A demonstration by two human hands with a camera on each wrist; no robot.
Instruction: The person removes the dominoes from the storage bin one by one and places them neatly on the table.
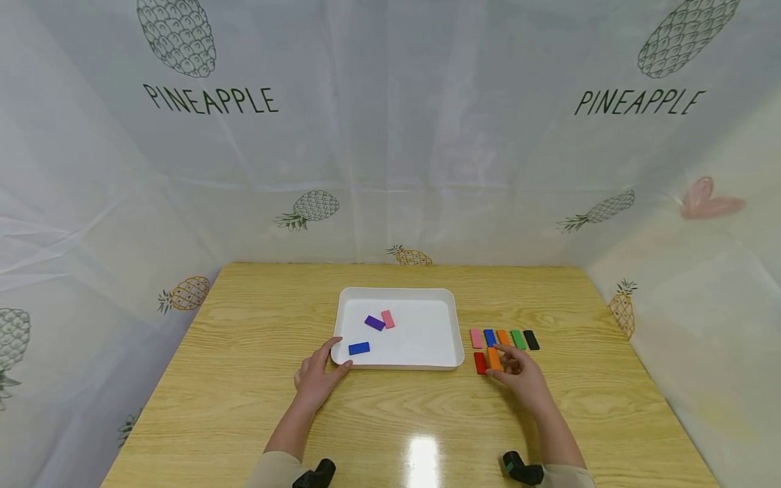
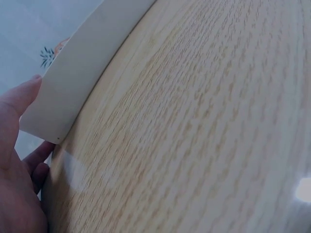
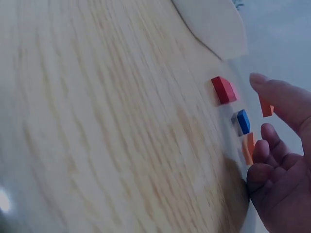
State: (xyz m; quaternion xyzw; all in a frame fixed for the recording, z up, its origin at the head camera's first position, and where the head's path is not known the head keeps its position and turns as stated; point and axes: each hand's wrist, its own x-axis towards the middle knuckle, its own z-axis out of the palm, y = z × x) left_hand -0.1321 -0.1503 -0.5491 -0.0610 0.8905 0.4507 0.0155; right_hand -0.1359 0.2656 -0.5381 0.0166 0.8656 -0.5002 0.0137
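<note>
My left hand holds the near left corner of a shallow white tray, thumb on its front wall and a finger at its left side. Inside the tray lie a purple block, a pink block and a blue block. To the right of the tray, my right hand pinches an orange block between thumb and fingers. The right wrist view shows this orange block partly hidden behind the thumb. A red block lies just left of it on the table.
Behind the right hand, a row on the wooden table holds a pink block, a blue one, an orange one, a green one and a black one. A pineapple-print curtain surrounds the table's back and sides.
</note>
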